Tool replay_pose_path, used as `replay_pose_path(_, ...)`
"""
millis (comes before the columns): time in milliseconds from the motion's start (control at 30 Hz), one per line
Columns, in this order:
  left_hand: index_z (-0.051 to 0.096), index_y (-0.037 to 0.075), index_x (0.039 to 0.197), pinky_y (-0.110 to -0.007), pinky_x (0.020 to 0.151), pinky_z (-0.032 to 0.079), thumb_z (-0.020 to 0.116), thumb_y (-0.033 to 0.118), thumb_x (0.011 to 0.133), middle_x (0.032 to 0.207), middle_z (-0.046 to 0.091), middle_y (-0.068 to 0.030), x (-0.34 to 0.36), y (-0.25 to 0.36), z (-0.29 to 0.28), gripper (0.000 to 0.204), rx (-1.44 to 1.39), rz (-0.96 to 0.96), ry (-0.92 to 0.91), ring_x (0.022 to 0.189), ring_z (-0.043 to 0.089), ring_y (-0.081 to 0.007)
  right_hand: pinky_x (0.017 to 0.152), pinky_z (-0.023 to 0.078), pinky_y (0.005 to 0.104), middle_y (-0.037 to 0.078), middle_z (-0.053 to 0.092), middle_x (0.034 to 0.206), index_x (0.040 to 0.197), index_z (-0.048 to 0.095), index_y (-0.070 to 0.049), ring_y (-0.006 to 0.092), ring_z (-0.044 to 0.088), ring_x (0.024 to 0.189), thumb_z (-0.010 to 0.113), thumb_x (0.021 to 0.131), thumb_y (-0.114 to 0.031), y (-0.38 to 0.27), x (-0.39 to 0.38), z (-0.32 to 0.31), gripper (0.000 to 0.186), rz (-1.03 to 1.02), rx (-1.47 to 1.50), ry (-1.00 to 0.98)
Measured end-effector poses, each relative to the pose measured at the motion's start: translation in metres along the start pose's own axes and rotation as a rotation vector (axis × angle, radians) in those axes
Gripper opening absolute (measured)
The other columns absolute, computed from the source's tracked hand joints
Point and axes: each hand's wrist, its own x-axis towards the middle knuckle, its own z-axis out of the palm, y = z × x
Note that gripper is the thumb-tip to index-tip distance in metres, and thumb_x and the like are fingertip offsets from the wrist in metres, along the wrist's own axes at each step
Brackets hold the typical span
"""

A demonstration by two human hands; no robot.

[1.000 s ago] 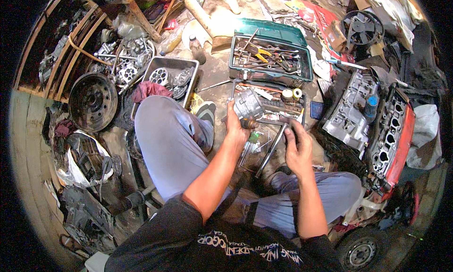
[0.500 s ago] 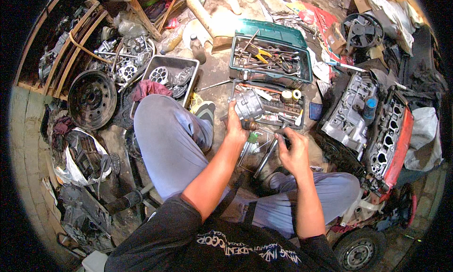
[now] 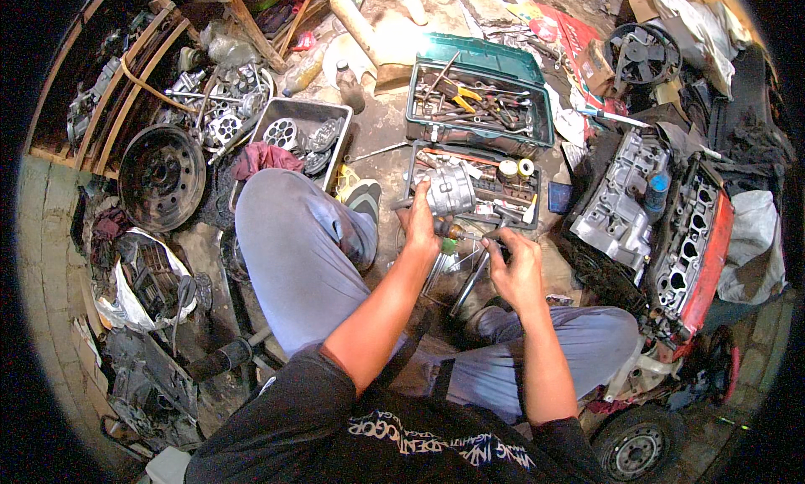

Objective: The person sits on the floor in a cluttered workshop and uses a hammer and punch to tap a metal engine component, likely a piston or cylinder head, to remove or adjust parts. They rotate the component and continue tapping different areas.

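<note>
Cluttered workshop floor (image 3: 381, 125) surrounds us: past a wheel rim (image 3: 163, 179) and grey tray (image 3: 343, 136), our left hand (image 3: 418, 226) grips a silver metal part (image 3: 451, 189) before the green toolbox (image 3: 482, 53); beyond an amber-handled tool (image 3: 454, 231), our right hand (image 3: 515, 266), apart, pinches a dark object (image 3: 497, 244) we cannot identify.

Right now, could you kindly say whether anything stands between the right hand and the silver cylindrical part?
The slim tool in the right hand and a brownish piece near the silver cylindrical part lie between; nothing else visible does.
</note>
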Motion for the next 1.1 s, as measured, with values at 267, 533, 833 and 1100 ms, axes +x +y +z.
replay_pose_path(267, 0.058, 0.013, 0.111, -0.036, 0.047, 0.046, 0.069, 0.047, 0.085, 0.093, 0.065, -0.0066, 0.0, -0.007, 0.004, 0.044, 0.04, 0.079, 0.09, 0.071, 0.062, -0.0206, 0.06, 0.051, 0.0343, 0.015, 0.072, 0.086, 0.099, 0.071, 0.006, 0.0207, 0.068, 0.072, 0.072, 0.09, -0.022, 0.018, 0.007, 0.001, 0.03, 0.587, 0.49, -0.141)
replay_pose_path(533, 0.054, 0.008, 0.118, -0.042, 0.056, 0.053, 0.077, 0.033, 0.082, 0.103, 0.067, -0.0073, 0.042, -0.016, -0.022, 0.05, -0.201, 0.011, 0.055, 0.079, 0.068, -0.0227, 0.081, 0.054, 0.0324, 0.012, 0.071, 0.104, 0.109, 0.068, 0.006, 0.0206, 0.068, 0.092, 0.071, 0.093, -0.024, 0.035, -0.006, 0.05, 0.034, 0.52, 0.895, 0.006)
replay_pose_path(833, 0.047, 0.003, 0.129, -0.043, 0.074, 0.055, 0.077, 0.026, 0.083, 0.116, 0.063, -0.011, 0.004, -0.01, -0.004, 0.059, -0.045, 0.045, 0.024, 0.094, 0.066, -0.0239, 0.086, 0.05, 0.0337, 0.013, 0.072, 0.105, 0.113, 0.068, 0.005, 0.0183, 0.064, 0.097, 0.071, 0.092, -0.018, 0.03, -0.017, 0.089, 0.031, 0.407, 0.592, -0.029)
replay_pose_path(1100, 0.04, 0.005, 0.137, -0.044, 0.089, 0.052, 0.078, 0.029, 0.081, 0.129, 0.057, -0.011, 0.024, -0.034, -0.02, 0.071, 0.059, 0.149, 0.109, 0.109, 0.061, -0.0244, 0.087, 0.05, 0.0353, 0.014, 0.071, 0.099, 0.108, 0.065, 0.01, 0.021, 0.064, 0.094, 0.07, 0.09, -0.014, 0.03, -0.011, 0.087, 0.031, 0.373, 0.58, 0.112)
